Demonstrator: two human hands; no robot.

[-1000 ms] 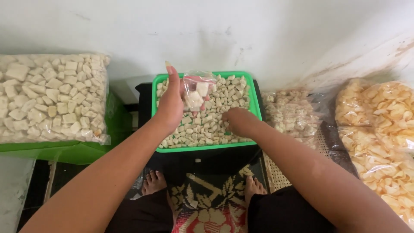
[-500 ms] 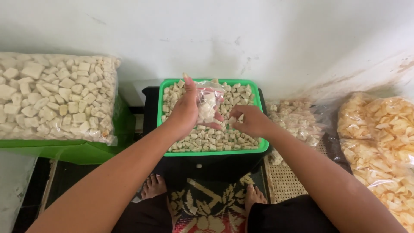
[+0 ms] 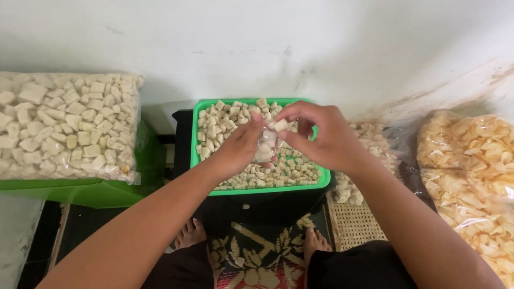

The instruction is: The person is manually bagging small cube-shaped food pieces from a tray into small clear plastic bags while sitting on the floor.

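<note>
A green tray [image 3: 267,188] full of small pale cracker pieces [image 3: 225,123] stands in front of me against the wall. Above it my left hand [image 3: 240,147] grips a small clear plastic bag [image 3: 266,147] partly filled with the pieces. My right hand [image 3: 321,136] is at the bag's mouth, its fingers pinching a few pale pieces [image 3: 280,126] right at the opening. The two hands nearly touch over the tray's middle.
A large clear sack of white cubes [image 3: 67,126] lies on a green box [image 3: 101,190] at the left. Bags of pale pieces [image 3: 375,144] and yellow chips [image 3: 471,160] sit at the right. My bare feet [image 3: 187,235] rest on a patterned mat [image 3: 257,257].
My right hand rose out of the tray with pieces and came to the bag's mouth. My left hand lowered the bag toward the tray's middle, and the view shifted slightly.
</note>
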